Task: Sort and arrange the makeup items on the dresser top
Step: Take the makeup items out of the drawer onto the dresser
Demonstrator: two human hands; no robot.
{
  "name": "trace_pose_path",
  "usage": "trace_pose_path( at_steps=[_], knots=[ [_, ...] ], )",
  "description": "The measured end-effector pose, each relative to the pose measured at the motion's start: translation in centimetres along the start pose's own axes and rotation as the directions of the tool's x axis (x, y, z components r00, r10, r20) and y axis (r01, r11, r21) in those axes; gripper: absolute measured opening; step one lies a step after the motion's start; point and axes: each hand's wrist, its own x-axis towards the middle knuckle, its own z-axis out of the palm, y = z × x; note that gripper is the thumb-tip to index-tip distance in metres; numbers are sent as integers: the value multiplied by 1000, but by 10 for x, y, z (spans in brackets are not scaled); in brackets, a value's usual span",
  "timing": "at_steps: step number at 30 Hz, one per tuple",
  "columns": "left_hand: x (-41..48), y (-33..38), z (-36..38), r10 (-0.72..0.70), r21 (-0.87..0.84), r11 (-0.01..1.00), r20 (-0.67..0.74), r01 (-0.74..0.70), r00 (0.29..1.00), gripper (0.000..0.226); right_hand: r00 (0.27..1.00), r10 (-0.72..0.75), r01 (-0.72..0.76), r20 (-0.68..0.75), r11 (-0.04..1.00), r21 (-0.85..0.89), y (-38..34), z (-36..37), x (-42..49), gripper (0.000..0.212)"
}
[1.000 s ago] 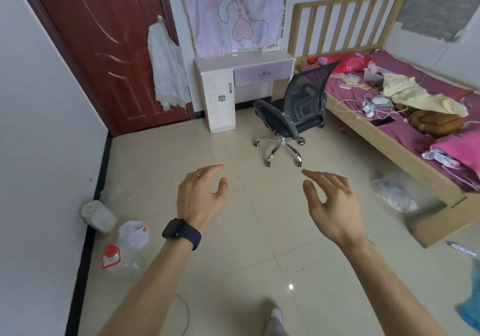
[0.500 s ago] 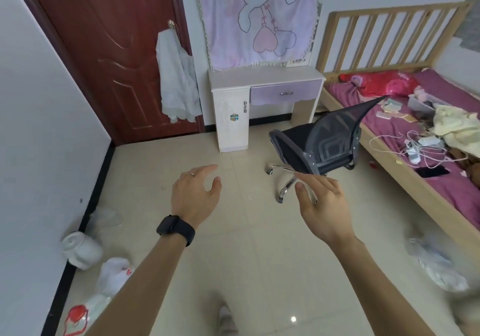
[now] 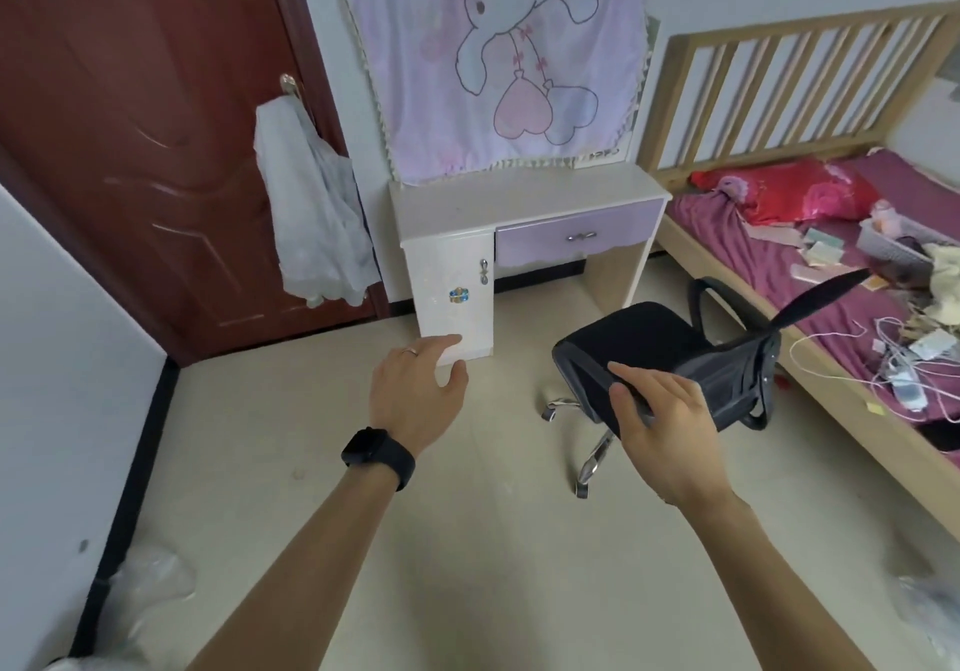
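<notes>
Approach step, sorting not begun. Raised ahead: left hand (image 3: 415, 395), right hand (image 3: 665, 436), fingers loose, spread, holding nothing. desk (image 3: 519, 197) at wall, well apart; makeup items not discernible. chair (image 3: 649, 338) between; next likely means stepping round it.

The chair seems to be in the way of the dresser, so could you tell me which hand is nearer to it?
Right. The right hand overlaps the near edge of the chair in view; the left hand hovers well to its left.
</notes>
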Motion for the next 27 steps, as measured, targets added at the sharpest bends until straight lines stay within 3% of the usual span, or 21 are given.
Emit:
trace_pose_path(
  at_steps=[11, 21, 27],
  knots=[
    [246, -23, 96, -11, 1, 1000, 54, 11, 998, 37, 996, 69, -71, 48, 997, 27, 49, 113, 229, 28],
    [458, -20, 166, -82, -9, 996, 103, 84, 991, 37, 960, 186, -192, 209, 981, 11, 96, 187, 438, 30],
    [565, -29, 220, -55, 10, 998, 184, 54, 981, 37, 924, 282, -288, 259, 958, -14, 127, 238, 530, 30]
  ],
)
